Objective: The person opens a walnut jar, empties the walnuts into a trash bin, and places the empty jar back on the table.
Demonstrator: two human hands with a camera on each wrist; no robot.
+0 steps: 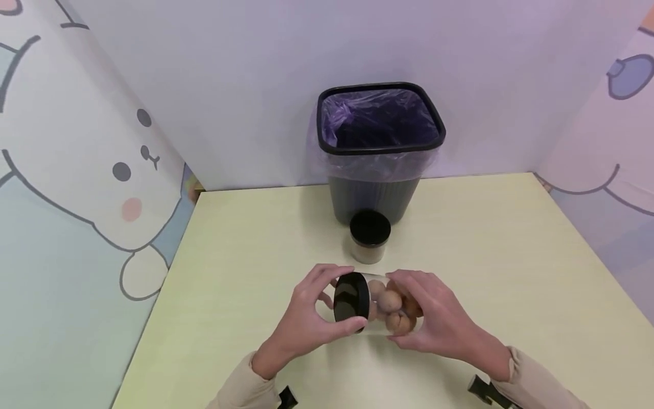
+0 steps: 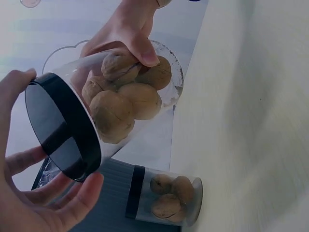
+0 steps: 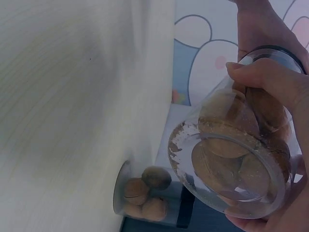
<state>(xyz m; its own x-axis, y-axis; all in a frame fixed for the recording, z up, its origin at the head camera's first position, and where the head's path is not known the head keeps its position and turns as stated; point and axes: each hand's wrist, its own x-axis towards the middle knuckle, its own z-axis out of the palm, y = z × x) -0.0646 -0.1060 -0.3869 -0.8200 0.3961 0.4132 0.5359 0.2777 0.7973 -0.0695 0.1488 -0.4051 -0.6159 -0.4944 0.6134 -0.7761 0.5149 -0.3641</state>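
Note:
A clear jar (image 1: 380, 329) with a black lid (image 1: 349, 301) is held tilted on its side above the table, its lid to the left. Several walnuts (image 2: 113, 113) lie inside. My left hand (image 1: 319, 312) grips the lid's rim, thumb in front and fingers behind. Round the jar's base end curls my right hand (image 1: 431, 315); the right wrist view shows the jar's round glass bottom (image 3: 227, 169) close up. Just beyond stands a second, smaller jar (image 1: 369, 250), upright under its black lid (image 1: 370, 227), also with several walnuts (image 3: 145, 193) in it.
Behind the small jar, a dark bin (image 1: 375, 196) lined with a clear plastic bag stands against the back wall (image 1: 230, 102). The pale yellow table (image 1: 230, 250) is bordered left and right by panels printed with cartoon animals (image 1: 92, 170).

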